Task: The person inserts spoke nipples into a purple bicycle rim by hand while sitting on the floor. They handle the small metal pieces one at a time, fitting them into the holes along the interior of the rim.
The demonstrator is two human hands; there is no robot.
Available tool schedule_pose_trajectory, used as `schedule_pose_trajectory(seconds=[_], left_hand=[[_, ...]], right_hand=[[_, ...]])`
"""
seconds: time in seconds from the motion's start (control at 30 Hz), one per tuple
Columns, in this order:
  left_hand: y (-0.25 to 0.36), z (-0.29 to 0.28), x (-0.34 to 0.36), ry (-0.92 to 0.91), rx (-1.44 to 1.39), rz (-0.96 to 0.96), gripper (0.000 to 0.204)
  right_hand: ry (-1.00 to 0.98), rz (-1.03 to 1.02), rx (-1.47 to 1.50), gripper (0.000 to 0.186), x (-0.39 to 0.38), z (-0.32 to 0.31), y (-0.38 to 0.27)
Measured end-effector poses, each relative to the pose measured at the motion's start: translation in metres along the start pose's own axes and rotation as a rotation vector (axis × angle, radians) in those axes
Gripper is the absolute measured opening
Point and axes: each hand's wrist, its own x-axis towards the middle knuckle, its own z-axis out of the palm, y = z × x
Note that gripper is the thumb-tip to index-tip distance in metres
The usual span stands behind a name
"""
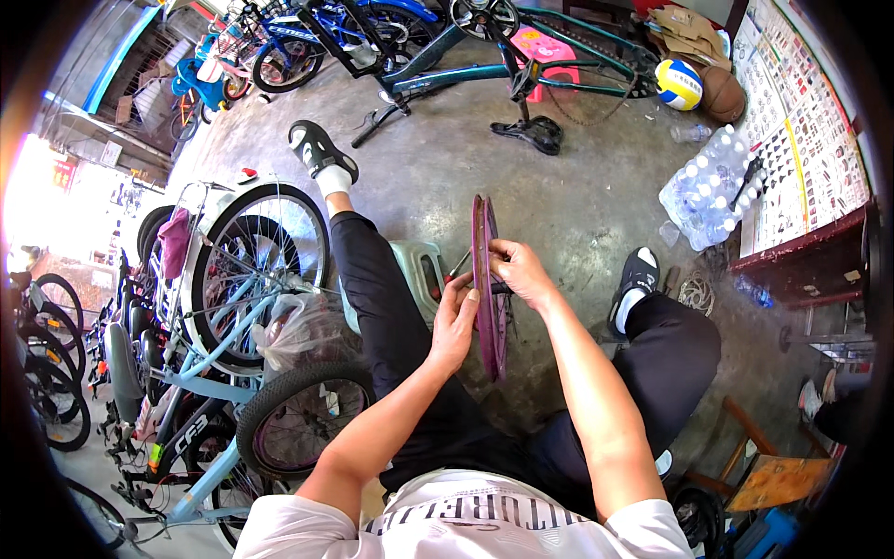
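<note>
Upright between my knees stands a purple bicycle wheel rim [485,340], seen nearly edge-on. My left hand [453,328] is closed at its left side, fingers and thumb against the rim. From the other side my right hand [520,273] reaches in with bent fingers at the rim, near the dark hub [501,289]; its fingertips are partly hidden. Just beyond my left fingers lies a red-handled tool [455,270], its kind unclear. A pale green plastic stool [414,253] stands behind my left hand.
At left, a light blue bicycle [223,340] and a loose tyred wheel [307,419] crowd my left leg. Ahead lies an upturned teal bicycle frame [456,79] with its saddle [528,134] on the floor. Bundled plastic bottles [712,191] and a wooden chair [778,480] are to the right.
</note>
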Motion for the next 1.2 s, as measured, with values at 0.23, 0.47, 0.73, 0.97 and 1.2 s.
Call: schedule_pose_trajectory(seconds=[0.23,0.47,0.73,0.97,1.2], left_hand=[[0.033,-0.030,-0.046,0.001,0.125,-0.161,0.047],[0.048,-0.122,-0.174,0.390,0.388,-0.243,0.038],[0.023,-0.193,-0.346,0.310,1.325,-0.775,0.029],[-0.046,-0.223,-0.461,-0.467,1.288,-1.278,0.044],[-0.060,-0.211,-0.437,-0.679,1.259,-1.106,0.043]], right_hand=[[0.028,-0.029,-0.184,0.026,-0.002,-0.001,-0.003],[0.032,-0.021,-0.260,0.030,-0.002,-0.001,-0.009],[0.040,-0.038,-0.301,0.027,-0.002,-0.008,-0.012],[0.028,-0.043,-0.228,0.022,0.003,0.004,-0.003],[0.018,-0.037,-0.261,0.022,0.002,-0.012,-0.017]])
